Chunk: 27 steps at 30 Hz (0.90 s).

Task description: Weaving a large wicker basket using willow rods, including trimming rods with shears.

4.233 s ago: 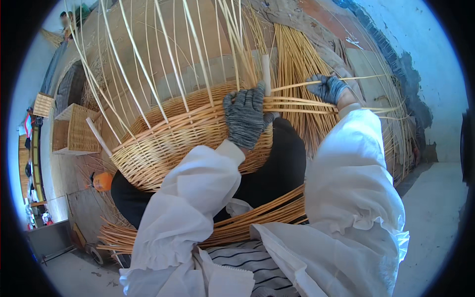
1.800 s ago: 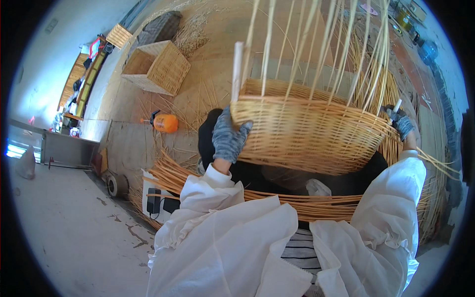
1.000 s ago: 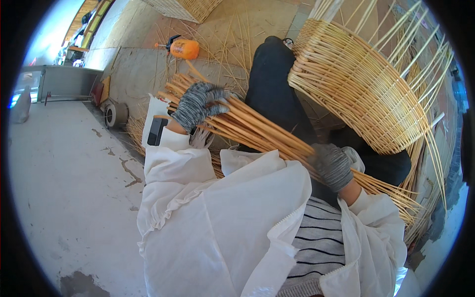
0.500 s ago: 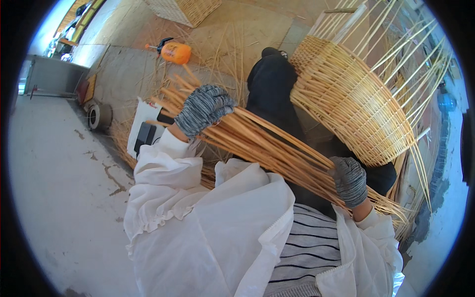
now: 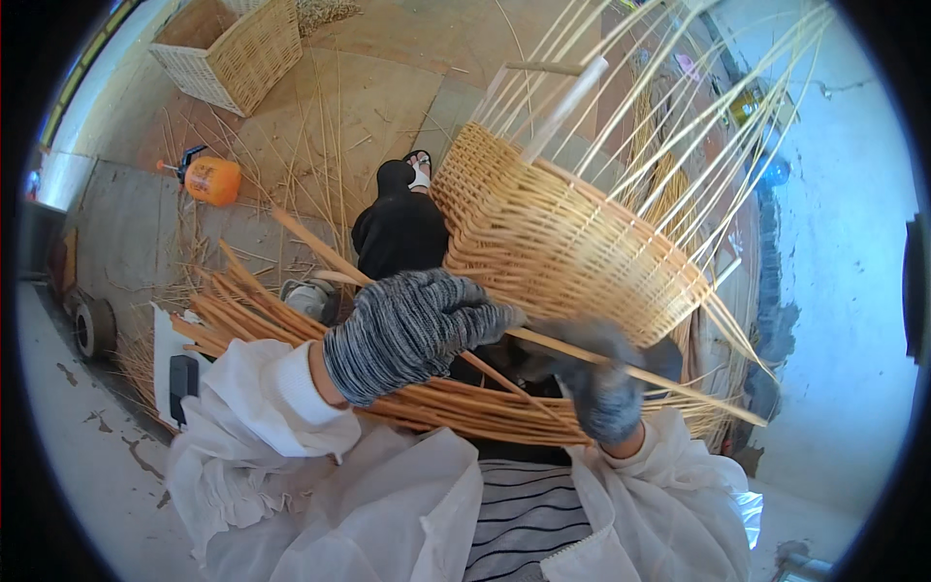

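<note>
My left hand, in a grey knitted glove, is closed around one or a few thin wicker rods. A tan rod runs from it to the lower right, and rod ends stick out on its left. My right hand, gloved alike, is at that rod; motion smears its fingers, so their grip is unclear. Across my lap, under both hands, lies a bundle of brown wicker rods. Just beyond my hands a half-woven wicker basket leans on its side, its long pale stakes fanning out to the upper right.
An orange spray bottle lies on the floor at left, among scattered rods. Farther back stands a finished rectangular wicker basket. A round metal object shows beside the bundle. A pale wall bounds the right side.
The rod bundle, held between both hands before, now lies across my lap. My hands have come closer together, at a single rod. The view has shifted, so the basket appears farther left.
</note>
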{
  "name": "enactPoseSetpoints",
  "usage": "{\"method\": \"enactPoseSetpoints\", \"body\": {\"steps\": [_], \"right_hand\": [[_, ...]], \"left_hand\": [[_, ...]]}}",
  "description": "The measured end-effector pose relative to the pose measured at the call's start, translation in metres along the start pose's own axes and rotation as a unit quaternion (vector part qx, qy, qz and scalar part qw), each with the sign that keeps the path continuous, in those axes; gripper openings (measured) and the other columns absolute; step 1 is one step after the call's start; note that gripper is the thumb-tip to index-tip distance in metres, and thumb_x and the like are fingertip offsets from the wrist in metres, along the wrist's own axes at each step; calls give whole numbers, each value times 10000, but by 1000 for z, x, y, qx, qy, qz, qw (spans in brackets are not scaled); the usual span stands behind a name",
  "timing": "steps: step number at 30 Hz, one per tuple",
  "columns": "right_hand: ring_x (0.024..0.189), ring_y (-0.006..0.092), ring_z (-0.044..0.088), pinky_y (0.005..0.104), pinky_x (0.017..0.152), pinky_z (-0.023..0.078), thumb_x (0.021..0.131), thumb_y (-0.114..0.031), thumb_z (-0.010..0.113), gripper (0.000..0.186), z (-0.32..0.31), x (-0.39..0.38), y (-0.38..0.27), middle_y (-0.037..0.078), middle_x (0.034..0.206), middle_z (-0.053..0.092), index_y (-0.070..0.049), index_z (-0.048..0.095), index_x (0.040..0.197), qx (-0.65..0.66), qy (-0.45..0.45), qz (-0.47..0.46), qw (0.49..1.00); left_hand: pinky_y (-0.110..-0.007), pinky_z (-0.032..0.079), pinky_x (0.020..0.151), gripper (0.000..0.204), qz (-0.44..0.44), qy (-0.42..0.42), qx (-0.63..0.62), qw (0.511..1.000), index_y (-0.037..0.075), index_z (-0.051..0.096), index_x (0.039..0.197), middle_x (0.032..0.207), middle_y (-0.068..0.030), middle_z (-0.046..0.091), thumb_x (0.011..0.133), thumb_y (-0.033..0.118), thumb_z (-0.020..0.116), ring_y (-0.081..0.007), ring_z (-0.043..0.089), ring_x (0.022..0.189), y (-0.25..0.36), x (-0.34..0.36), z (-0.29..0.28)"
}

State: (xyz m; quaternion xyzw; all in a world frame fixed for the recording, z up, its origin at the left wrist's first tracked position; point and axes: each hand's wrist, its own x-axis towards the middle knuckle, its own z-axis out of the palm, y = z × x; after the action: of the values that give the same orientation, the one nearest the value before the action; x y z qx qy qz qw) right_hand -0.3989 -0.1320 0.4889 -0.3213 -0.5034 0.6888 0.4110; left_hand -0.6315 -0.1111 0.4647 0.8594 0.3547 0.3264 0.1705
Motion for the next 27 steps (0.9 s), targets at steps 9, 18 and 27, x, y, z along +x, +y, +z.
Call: {"method": "enactPoseSetpoints", "body": {"steps": [9, 18, 27], "right_hand": [[829, 322, 670, 292, 623, 557, 884, -169, 609, 238, -40, 90, -62, 203, 806, 659, 66, 636, 852, -423, -82, -199, 880], [785, 250, 663, 288, 649, 545, 844, -101, 617, 174, -20, 147, -61, 214, 972, 653, 68, 631, 884, -637, -147, -194, 732], [886, 290, 673, 343, 722, 556, 685, -74, 704, 214, -32, 144, 0, 165, 962, 671, -38, 657, 891, -682, -105, -179, 702]], "left_hand": [[-285, 487, 819, 383, -64, -59, -644, 760, 20, 631, 1107, 1043, -124, 652, 942, 343, 509, -194, 626, 927, -131, 28, 40], [-319, 512, 725, 261, -44, -47, -188, 980, 86, 563, 1115, 1004, -151, 638, 962, 254, 435, -273, 643, 852, -228, 110, 98], [-331, 511, 631, 376, -150, -77, -414, 895, 52, 636, 1045, 722, -135, 630, 959, 359, 437, -220, 635, 655, -238, 106, 97]]}}
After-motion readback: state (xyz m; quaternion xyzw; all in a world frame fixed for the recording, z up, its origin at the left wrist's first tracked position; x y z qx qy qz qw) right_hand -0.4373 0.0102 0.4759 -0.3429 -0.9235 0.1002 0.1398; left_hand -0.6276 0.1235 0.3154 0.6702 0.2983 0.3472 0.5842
